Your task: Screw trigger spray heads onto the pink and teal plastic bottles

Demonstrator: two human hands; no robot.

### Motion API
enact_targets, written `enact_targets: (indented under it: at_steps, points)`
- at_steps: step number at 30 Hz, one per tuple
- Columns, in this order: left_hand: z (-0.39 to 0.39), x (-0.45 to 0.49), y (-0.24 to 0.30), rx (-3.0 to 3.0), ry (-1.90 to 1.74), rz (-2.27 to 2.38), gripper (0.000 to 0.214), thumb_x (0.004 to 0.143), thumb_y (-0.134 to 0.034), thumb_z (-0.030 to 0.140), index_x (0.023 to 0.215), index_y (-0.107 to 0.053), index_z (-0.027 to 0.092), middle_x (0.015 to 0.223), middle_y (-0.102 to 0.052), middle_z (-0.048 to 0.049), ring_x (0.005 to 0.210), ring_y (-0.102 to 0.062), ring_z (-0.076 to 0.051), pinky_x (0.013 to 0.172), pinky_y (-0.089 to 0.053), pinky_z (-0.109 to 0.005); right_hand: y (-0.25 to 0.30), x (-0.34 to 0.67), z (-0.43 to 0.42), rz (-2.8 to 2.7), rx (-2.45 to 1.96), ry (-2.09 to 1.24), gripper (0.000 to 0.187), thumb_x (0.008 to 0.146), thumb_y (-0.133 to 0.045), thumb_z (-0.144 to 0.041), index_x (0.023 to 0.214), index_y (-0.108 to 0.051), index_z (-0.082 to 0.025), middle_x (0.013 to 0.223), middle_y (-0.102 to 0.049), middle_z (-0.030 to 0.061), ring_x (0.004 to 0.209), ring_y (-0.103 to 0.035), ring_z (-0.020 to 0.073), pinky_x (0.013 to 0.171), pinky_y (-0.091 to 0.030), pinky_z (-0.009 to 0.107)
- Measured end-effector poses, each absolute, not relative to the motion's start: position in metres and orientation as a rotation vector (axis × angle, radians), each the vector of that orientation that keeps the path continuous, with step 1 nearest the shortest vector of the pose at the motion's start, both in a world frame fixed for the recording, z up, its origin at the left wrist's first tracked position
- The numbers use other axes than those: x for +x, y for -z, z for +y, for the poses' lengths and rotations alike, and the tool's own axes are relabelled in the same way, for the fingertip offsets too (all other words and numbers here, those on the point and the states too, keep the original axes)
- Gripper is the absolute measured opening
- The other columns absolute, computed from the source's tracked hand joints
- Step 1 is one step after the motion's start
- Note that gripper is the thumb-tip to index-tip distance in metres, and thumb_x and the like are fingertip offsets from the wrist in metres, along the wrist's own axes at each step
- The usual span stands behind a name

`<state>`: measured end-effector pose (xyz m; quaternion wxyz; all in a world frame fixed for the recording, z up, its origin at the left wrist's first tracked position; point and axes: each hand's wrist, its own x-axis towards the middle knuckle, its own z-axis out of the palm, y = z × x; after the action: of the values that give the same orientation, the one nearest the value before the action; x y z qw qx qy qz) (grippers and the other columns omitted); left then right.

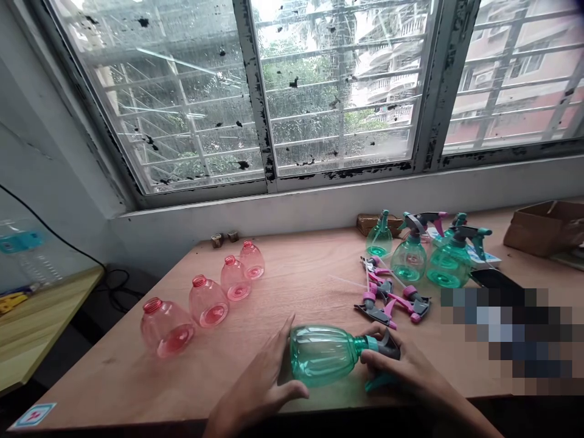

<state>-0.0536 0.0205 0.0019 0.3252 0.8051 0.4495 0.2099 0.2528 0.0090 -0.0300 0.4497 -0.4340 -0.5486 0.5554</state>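
Observation:
A green see-through spray bottle (325,354) lies sideways in the air above the front edge of the table, its base to the left. My right hand (399,359) is closed around its grey and teal trigger sprayer head (383,347), near the neck. At the bottle's base, my left hand (267,374) is spread, thumb and fingers apart on either side; whether it touches the bottle is unclear. Behind my right hand lies a pile of loose pink and grey trigger sprayer heads (381,298).
Several pink bottles without tops (168,328) stand in a slanting row on the wooden table (292,274) at left. Green spray bottles (449,261) stand at the back right, near a black phone-like object (497,281) and a brown cardboard box (545,228). A window runs behind.

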Motion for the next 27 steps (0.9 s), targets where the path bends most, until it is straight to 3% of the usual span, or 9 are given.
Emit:
enact_targets:
  at_steps: [8, 11, 17, 27]
  points:
    - [0.0198, -0.05, -0.0002, 2.194, -0.523, 1.249, 0.112, 0.077, -0.086, 0.039, 0.161, -0.013, 0.029, 0.167, -0.023, -0.0079, 0.151, -0.024, -0.035, 0.125, -0.021, -0.051, 0.0301, 0.2524, 0.0096, -1.342, -1.064, -1.384, 0.035, 0.081, -0.078, -0.044, 0.099, -0.062, -0.019, 0.066, -0.069, -0.0019, 0.063, -0.064, 0.0177, 0.059, -0.05, 0.026]
    - [0.022, -0.0524, 0.0028, 2.194, -0.518, 1.245, 0.117, 0.072, -0.089, 0.04, 0.161, -0.014, 0.029, 0.167, -0.022, -0.008, 0.151, -0.024, -0.037, 0.125, -0.021, -0.052, 0.0299, 0.2516, 0.0094, -1.336, -1.06, -1.389, 0.037, 0.081, -0.078, -0.045, 0.1, -0.062, -0.018, 0.065, -0.069, -0.0019, 0.063, -0.065, 0.0179, 0.059, -0.051, 0.027]
    - [0.0237, -0.0562, 0.0016, 2.164, -0.492, 1.227, 0.09, 0.09, -0.071, 0.047, 0.161, -0.019, 0.027, 0.166, -0.025, -0.0084, 0.151, -0.026, -0.033, 0.125, -0.023, -0.049, 0.0278, 0.2508, 0.0087, -1.334, -1.116, -1.348, 0.04, 0.078, -0.08, -0.047, 0.099, -0.064, -0.017, 0.066, -0.068, -0.0019, 0.064, -0.064, 0.0186, 0.059, -0.05, 0.027]
    - [0.0224, -0.0511, -0.0001, 2.201, -0.474, 1.262, 0.113, 0.074, -0.088, 0.038, 0.161, -0.016, 0.03, 0.166, -0.026, -0.0079, 0.151, -0.026, -0.033, 0.124, -0.025, -0.048, 0.0283, 0.2509, 0.0087, -1.337, -1.093, -1.37, 0.042, 0.079, -0.079, -0.049, 0.101, -0.063, -0.017, 0.067, -0.067, -0.0019, 0.064, -0.063, 0.0181, 0.06, -0.049, 0.027]
